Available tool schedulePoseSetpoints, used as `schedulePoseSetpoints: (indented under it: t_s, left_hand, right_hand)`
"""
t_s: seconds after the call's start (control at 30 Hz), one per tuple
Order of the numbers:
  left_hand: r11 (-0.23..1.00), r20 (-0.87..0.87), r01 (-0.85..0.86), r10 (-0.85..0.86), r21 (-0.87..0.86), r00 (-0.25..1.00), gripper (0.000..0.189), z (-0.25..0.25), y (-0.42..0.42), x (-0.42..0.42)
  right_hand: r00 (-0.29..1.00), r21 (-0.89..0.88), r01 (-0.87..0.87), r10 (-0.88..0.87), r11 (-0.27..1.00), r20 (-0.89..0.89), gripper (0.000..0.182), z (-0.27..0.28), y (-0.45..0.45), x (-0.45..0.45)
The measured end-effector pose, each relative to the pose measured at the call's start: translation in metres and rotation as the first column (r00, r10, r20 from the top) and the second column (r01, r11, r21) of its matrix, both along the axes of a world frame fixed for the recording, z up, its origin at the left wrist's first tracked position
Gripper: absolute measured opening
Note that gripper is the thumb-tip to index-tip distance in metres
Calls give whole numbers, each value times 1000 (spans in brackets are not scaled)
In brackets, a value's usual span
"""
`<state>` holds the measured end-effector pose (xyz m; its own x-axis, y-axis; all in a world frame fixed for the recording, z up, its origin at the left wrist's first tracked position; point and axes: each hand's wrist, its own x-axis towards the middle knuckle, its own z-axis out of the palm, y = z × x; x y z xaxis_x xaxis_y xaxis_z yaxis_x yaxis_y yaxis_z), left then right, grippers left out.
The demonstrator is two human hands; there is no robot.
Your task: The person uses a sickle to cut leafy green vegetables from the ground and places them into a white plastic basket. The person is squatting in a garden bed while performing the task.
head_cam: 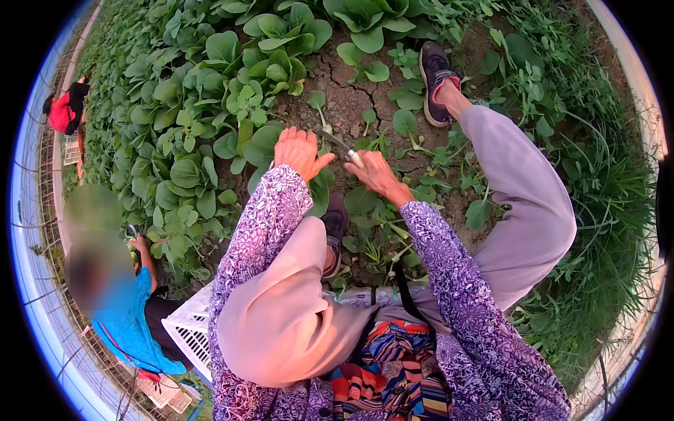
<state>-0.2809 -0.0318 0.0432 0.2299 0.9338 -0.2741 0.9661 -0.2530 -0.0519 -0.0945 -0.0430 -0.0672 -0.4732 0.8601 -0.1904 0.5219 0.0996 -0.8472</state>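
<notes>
My right hand (375, 172) is closed around the pale handle of a small curved knife (337, 141), its blade pointing up and left over the soil. Left of it, my left hand (300, 152) is over a leafy green plant (263, 146), back of the hand up; whether its fingers grip a leaf is hidden. A cut stem base with one leaf (318, 108) lies on the cracked soil just beyond the blade tip. Small leafy seedlings (369, 117) stand near the knife.
Dense leafy greens (184, 173) fill the left side; weeds and grass (595, 210) grow at right. A white plastic crate (192, 334) stands beside my left leg. A co-worker in a blue shirt (137, 326) is close at left; another person in red (66, 112) is farther off.
</notes>
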Motion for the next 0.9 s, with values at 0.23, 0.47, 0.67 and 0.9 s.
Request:
schedulePoseSetpoints:
  t_s: [0.23, 0.47, 0.67, 0.9]
  left_hand:
    - [929, -355, -282, 187, -240, 916, 121, -58, -15, -8]
    - [929, -193, -350, 323, -123, 926, 93, -78, -51, -24]
    - [911, -154, -401, 384, -95, 910, 82, -87, -64, -29]
    - [901, -140, -431, 422, -46, 896, 82, -97, -76, -24]
  right_hand:
    - [999, 190, -2, 11, 982, -48, 27, -70, -26, -11]
    - [926, -114, -328, 343, 938, 157, 30, -75, 8, -25]
    - [942, 11, -328, 326, 945, 80, 35, -66, 32, -14]
    - [919, 91, -392, 384, 916, 93, 32, -65, 38, -23]
